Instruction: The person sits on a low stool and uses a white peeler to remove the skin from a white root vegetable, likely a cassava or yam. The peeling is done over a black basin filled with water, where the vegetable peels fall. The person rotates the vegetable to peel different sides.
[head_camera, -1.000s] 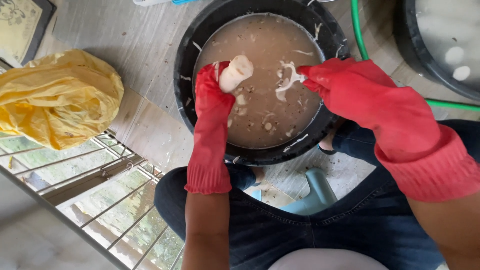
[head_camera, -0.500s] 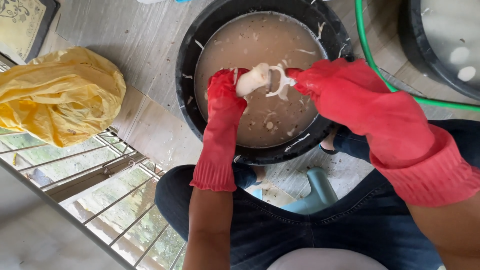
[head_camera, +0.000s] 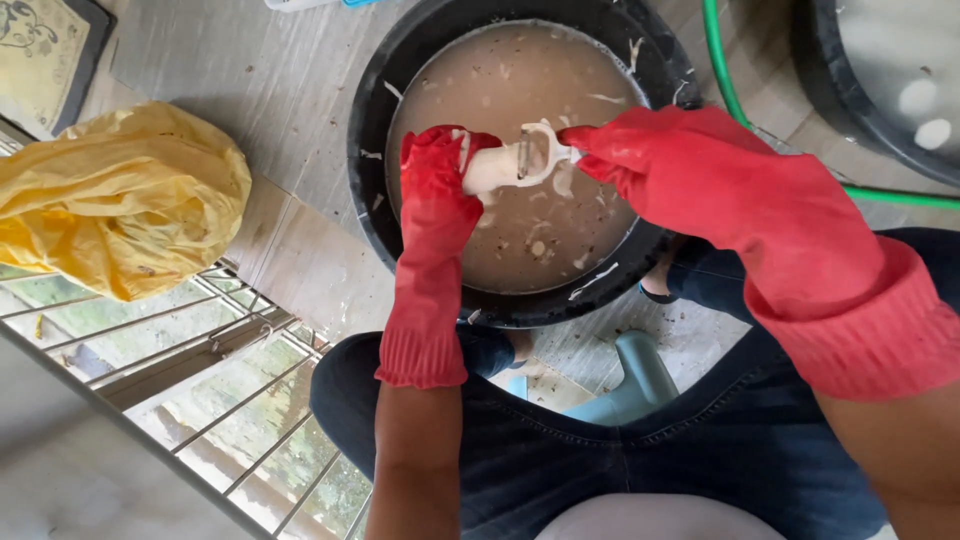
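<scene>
Both my hands wear red rubber gloves and hover over a black tub (head_camera: 372, 190) of murky brown water with pale peelings floating in it. My left hand (head_camera: 437, 180) grips a pale peeled root piece (head_camera: 490, 170), held level above the water. My right hand (head_camera: 650, 160) holds a white peeler (head_camera: 545, 150) whose head rests against the end of the root piece. My legs in dark jeans straddle the tub from below.
A crumpled yellow plastic bag (head_camera: 120, 200) lies on the floor at left. A metal grille (head_camera: 230, 370) runs along the lower left. A green hose (head_camera: 730, 90) curves beside a second black tub (head_camera: 880, 110) at top right. A pale blue stool (head_camera: 630, 385) sits between my legs.
My left hand turned the root piece from upright to level and moved it right. My right hand brought the peeler against its end.
</scene>
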